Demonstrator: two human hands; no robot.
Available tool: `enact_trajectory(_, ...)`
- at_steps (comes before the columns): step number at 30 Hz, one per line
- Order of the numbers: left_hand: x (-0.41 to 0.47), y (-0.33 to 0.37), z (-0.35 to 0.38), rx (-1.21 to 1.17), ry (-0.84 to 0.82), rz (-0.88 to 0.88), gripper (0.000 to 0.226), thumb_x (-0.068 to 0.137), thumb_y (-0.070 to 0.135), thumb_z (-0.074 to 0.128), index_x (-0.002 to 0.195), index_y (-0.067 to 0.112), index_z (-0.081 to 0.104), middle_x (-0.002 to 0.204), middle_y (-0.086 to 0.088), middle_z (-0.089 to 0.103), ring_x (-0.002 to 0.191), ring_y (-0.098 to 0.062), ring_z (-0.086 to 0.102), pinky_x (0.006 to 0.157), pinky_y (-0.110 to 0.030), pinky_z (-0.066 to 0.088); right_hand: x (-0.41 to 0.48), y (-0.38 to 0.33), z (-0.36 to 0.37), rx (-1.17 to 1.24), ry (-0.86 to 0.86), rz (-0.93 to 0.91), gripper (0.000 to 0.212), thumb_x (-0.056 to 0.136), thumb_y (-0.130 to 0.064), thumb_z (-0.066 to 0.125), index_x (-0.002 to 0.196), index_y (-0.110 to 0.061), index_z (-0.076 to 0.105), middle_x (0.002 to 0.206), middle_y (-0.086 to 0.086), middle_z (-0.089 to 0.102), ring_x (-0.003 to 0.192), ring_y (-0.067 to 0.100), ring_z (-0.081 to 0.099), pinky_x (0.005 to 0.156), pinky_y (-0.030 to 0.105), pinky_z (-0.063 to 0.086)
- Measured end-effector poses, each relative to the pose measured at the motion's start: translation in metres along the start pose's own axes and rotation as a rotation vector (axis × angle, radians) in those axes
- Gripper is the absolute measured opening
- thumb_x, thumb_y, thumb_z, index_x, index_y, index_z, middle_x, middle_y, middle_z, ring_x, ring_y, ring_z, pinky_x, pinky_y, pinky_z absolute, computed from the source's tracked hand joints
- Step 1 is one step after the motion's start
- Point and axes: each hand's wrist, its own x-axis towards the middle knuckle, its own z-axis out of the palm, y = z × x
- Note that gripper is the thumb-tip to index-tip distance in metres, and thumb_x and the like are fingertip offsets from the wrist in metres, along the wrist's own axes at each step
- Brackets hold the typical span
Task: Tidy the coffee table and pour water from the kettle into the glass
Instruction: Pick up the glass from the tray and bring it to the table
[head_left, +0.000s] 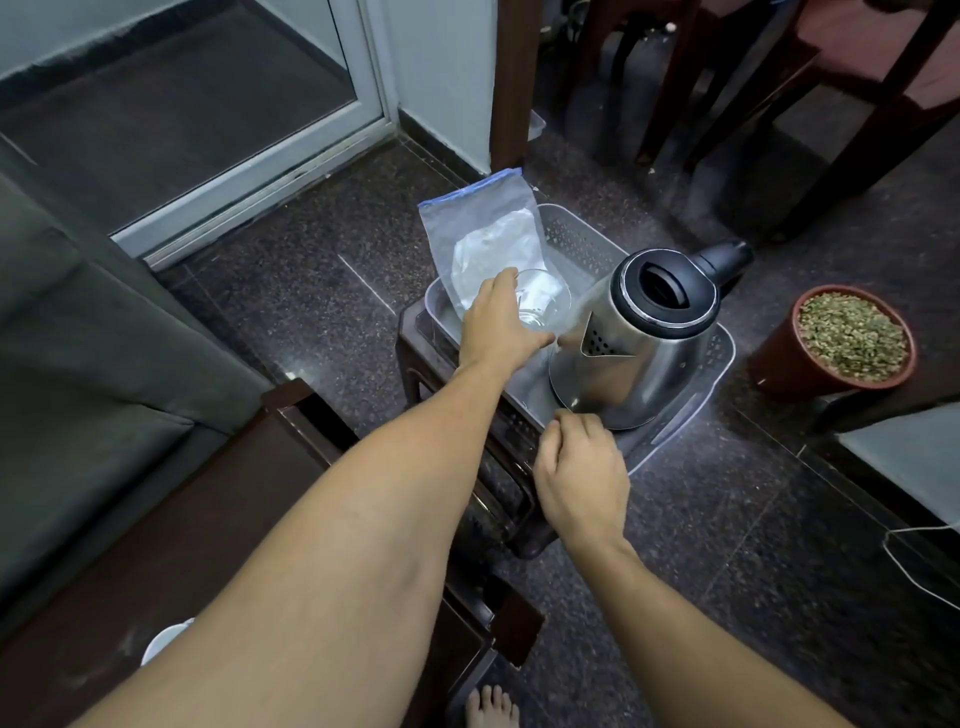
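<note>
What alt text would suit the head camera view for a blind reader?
A person's left hand grips a clear glass in a grey plastic tray beside a steel kettle. The right hand is curled at the tray's near edge; a zip bag leans behind the glass.

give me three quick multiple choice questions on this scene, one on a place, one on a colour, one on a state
1. Where does the kettle stand?
A on the floor
B in the plastic basket
C on the sofa

2. What colour is the seal strip of the bag?
A red
B blue
C green

3. What is the left hand doing?
A gripping the glass
B lying flat on the table
C lifting the kettle

Answers: 1 B, its base sits within the basket's walls; 2 B, a blue band runs along the bag's top; 3 A, its fingers curl round the glass.
</note>
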Motion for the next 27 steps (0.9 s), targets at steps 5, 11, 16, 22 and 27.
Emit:
enact_trajectory(5, -0.005, 0.002, -0.026, -0.045, 0.062, -0.011, 0.093, 0.065, 0.039, 0.090, 0.144, 0.018, 0.046, 0.141, 0.001, 0.055, 0.129, -0.023, 0.055, 0.104, -0.033, 0.045, 0.001, -0.021, 0.000, 0.054, -0.044, 0.003, 0.034, 0.107, -0.023, 0.048, 0.131, -0.006, 0.066, 0.124, 0.015, 0.066, 0.116, 0.035, 0.060, 0.098, 0.044, 0.047)
enact_trajectory(11, -0.022, 0.008, -0.080, -0.027, 0.118, 0.020, 0.095, 0.062, 0.043, 0.090, 0.143, 0.019, 0.048, 0.139, 0.004, 0.058, 0.129, -0.022, 0.055, 0.103, -0.034, 0.044, 0.004, -0.066, -0.004, 0.207, -0.047, 0.060, 0.039, 0.107, -0.028, 0.051, 0.136, -0.003, 0.056, 0.133, 0.016, 0.059, 0.124, 0.035, 0.056, 0.099, 0.045, 0.044)
enact_trajectory(16, -0.055, 0.011, -0.140, -0.008, 0.134, 0.059, 0.090, 0.058, 0.048, 0.089, 0.136, 0.019, 0.055, 0.132, 0.002, 0.062, 0.123, -0.021, 0.059, 0.098, -0.033, 0.045, -0.001, -0.104, -0.006, 0.365, -0.079, 0.043, 0.060, 0.104, -0.027, 0.058, 0.156, -0.005, 0.039, 0.152, 0.016, 0.051, 0.138, 0.033, 0.049, 0.112, 0.042, 0.041)
enact_trajectory(22, -0.126, -0.002, -0.208, -0.063, 0.161, 0.063, 0.096, 0.055, 0.048, 0.090, 0.140, 0.021, 0.055, 0.133, 0.004, 0.064, 0.122, -0.016, 0.060, 0.097, -0.028, 0.045, -0.032, -0.155, -0.011, 0.568, -0.057, -0.004, 0.067, 0.093, -0.023, 0.073, 0.152, -0.014, 0.043, 0.144, 0.008, 0.061, 0.133, 0.026, 0.056, 0.111, 0.045, 0.045)
enact_trajectory(27, -0.192, -0.033, -0.259, -0.088, 0.240, 0.033, 0.104, 0.054, 0.051, 0.093, 0.145, 0.023, 0.052, 0.137, 0.005, 0.062, 0.128, -0.016, 0.057, 0.108, -0.034, 0.046, -0.091, -0.196, -0.014, 0.627, -0.028, -0.135, 0.072, 0.080, -0.016, 0.079, 0.146, -0.023, 0.051, 0.123, -0.001, 0.072, 0.110, 0.016, 0.068, 0.099, 0.038, 0.053)
